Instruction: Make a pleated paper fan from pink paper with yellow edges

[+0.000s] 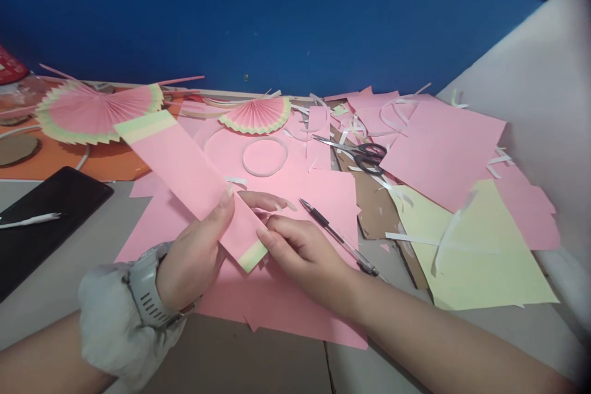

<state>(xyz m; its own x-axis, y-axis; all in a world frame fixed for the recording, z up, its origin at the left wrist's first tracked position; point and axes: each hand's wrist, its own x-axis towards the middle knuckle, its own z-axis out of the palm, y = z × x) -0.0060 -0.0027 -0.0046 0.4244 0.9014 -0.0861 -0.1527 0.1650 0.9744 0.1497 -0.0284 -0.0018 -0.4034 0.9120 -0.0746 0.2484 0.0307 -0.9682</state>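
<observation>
A long pink paper strip (184, 166) with green bands at both ends slants across the middle, raised above the table. My left hand (201, 246) grips it from below, thumb on its face and fingers behind. The thumb and fingers of my right hand (309, 252) pinch its lower right edge close to the green band. Beneath both hands lie pink sheets (318, 314). A pen (337, 234) rests on them just right of my right hand. Behind the strip, two pleated pink paper fans, a larger one (92, 111) and a smaller one (256, 116), have yellow-green rims.
Scissors (357, 151) lie among white paper scraps on brown cardboard (378, 215). To the right are a pink sheet (447, 148) and a pale yellow-green sheet (480, 271). A black tablet-like slab (69, 215) lies at left. A blue wall (295, 18) stands behind.
</observation>
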